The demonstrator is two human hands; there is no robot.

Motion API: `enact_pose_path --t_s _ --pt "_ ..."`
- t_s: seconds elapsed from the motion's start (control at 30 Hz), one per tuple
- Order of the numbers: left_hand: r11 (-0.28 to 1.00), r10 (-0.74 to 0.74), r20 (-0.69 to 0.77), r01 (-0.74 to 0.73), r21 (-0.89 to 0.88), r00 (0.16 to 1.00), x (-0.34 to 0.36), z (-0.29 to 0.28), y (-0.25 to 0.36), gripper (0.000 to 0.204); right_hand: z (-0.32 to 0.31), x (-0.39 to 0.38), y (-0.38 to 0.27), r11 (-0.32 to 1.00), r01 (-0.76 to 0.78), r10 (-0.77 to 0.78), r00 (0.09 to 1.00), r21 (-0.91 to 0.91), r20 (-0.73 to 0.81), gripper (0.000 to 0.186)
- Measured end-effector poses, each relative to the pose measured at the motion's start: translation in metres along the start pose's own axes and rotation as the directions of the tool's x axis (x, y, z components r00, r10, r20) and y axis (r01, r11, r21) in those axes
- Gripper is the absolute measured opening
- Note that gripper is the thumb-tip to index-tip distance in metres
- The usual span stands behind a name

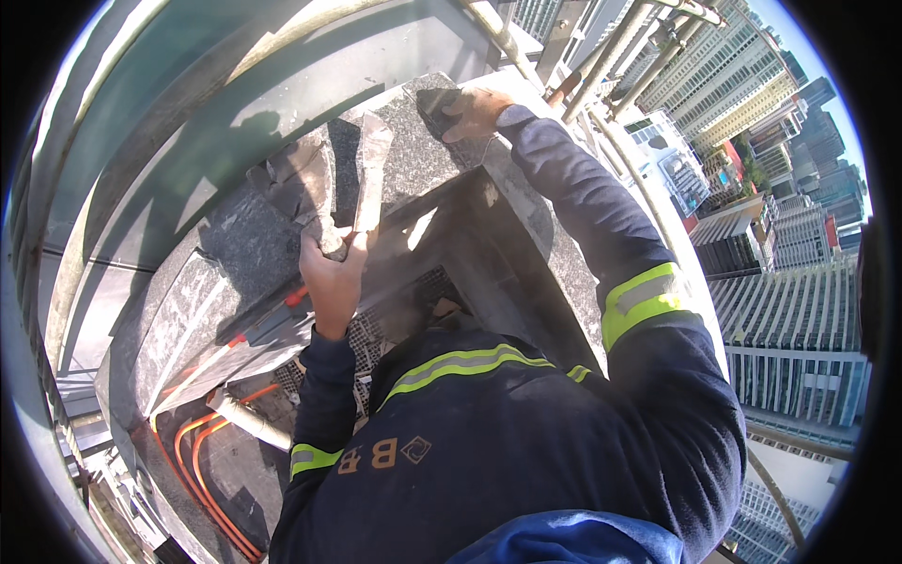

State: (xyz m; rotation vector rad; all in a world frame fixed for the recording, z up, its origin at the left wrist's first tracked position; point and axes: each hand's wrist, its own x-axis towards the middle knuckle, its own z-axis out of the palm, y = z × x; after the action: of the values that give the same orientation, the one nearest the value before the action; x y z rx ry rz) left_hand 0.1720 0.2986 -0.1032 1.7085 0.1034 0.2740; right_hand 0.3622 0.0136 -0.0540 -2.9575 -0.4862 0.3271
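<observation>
Blue cloth [583, 540] nearest, L hand [333, 282] clasping tools [373, 179], R hand [477, 115] part open on stone [406, 162].

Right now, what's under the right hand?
Around the right hand, speckled stone slab. A dark patch shows at its left: shadow or flat piece, can't tell. Whatever's directly beneath is covered.

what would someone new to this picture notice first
Probably the sunlit high-rises on the right, beyond the scaffold poles. Then the navy jacket with its yellow reflective bands, filling the lower middle. Higher up, the left hand grips what look like dusty tools, while the right hand is at the speckled dark stone near the top.
</observation>
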Motion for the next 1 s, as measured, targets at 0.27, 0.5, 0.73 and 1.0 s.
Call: enact_pose_path --t_s 0.27,0.5,0.73,1.0 --pt "0.992 0.06 -0.022 -0.058 0.111 0.998 0.007 -0.001 -0.015 0.034 0.013 0.01 0.018 0.997 0.009 -0.011 1.0 0.077 0.021 0.072" --pt "0.994 0.053 -0.004 -0.052 0.099 0.999 0.007 0.0 -0.019 0.03 0.011 -0.003 0.015 0.994 0.066 -0.063 0.997 0.085 -0.032 0.073" --pt "0.999 -0.012 0.005 0.012 -0.037 1.0 0.008 0.003 -0.01 0.028 0.018 -0.005 0.015 0.986 0.033 -0.025 0.998 0.164 -0.049 0.071" --pt "1.0 -0.003 0.048 0.004 -0.018 0.999 0.014 0.007 -0.009 0.029 0.032 -0.002 0.031 0.978 0.074 -0.054 0.993 0.196 -0.107 0.072"
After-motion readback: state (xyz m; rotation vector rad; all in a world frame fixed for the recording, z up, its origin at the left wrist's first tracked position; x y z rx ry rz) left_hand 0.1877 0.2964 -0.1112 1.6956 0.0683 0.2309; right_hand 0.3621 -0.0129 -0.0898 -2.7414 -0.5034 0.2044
